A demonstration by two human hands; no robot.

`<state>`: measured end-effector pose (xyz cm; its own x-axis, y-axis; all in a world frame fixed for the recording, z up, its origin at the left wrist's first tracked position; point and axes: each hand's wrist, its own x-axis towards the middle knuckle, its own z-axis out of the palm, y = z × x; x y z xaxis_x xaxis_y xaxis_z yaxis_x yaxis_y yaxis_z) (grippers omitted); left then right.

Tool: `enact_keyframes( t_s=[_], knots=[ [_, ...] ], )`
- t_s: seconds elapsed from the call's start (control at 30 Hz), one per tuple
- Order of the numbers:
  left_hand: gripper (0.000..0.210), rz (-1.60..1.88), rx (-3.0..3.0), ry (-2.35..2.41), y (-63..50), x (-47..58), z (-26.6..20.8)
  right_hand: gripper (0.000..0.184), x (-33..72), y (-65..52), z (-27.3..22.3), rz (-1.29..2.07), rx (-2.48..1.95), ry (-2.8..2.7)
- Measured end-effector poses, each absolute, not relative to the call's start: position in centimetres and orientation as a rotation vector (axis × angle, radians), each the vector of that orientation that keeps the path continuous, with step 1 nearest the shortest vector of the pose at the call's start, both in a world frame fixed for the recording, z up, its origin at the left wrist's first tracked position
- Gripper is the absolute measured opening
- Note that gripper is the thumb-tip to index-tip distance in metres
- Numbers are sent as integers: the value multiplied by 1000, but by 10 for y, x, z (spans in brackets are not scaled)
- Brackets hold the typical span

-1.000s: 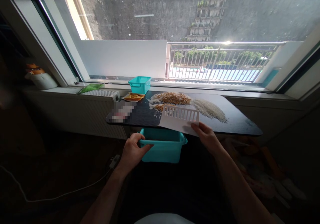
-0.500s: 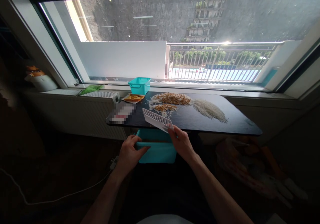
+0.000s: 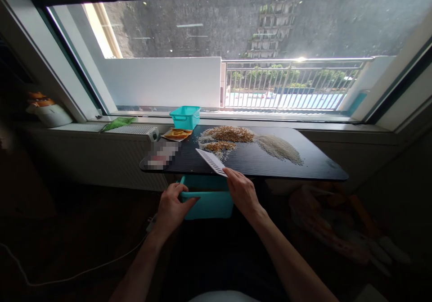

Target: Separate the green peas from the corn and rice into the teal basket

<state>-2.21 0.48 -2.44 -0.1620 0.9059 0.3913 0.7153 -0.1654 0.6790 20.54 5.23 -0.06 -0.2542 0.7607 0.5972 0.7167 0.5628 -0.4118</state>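
Observation:
My left hand (image 3: pixel 174 205) is closed on the left rim of a turquoise plastic bin (image 3: pixel 212 205), thumb outside along the near edge. This bin sits below the table's front edge, over my lap; its inside is dark. My right hand (image 3: pixel 241 189) grips one end of a white slotted plastic scraper (image 3: pixel 212 161). The scraper's far end is over the front of the table, close to a small heap of yellow corn kernels (image 3: pixel 221 146) mixed with white grains. Behind lies a bigger corn heap (image 3: pixel 232 134), with a pile of white rice-like grains (image 3: pixel 278 148) to its right.
The black table (image 3: pixel 317 162) stands against the window. A second turquoise bin (image 3: pixel 185 118) and an orange-yellow packet (image 3: pixel 177 133) are at its back left, near a blurred-out item (image 3: pixel 164 154). A radiator (image 3: pixel 111 158) stands left, a plastic bag (image 3: pixel 324 221) lower right.
The scraper has turned in my right hand, from upright on edge to a flatter tilt. My left hand keeps its hold on the bin. The whole view has shifted slightly.

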Motion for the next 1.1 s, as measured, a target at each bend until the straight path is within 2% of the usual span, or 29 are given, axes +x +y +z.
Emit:
enact_keyframes(
  t_s=[0.43, 0.67, 0.93, 1.1],
  knots=[
    [30, 1214, 1809, 1899, 11, -25, -24, 38, 278, 73, -3, -45, -1411, -1853],
    [30, 1225, 1815, 1859, 13, -24, -26, 36, 319, 100, 19, 16, -1477, -1676],
    [24, 1199, 1830, 1914, 4, -43, -17, 46, 245, 99, 13, 479, -1121, -1762],
    [20, 1190, 1805, 1982, -6, -66, -12, 46, 191, 100, 9, 714, -939, -1824]
  ],
)
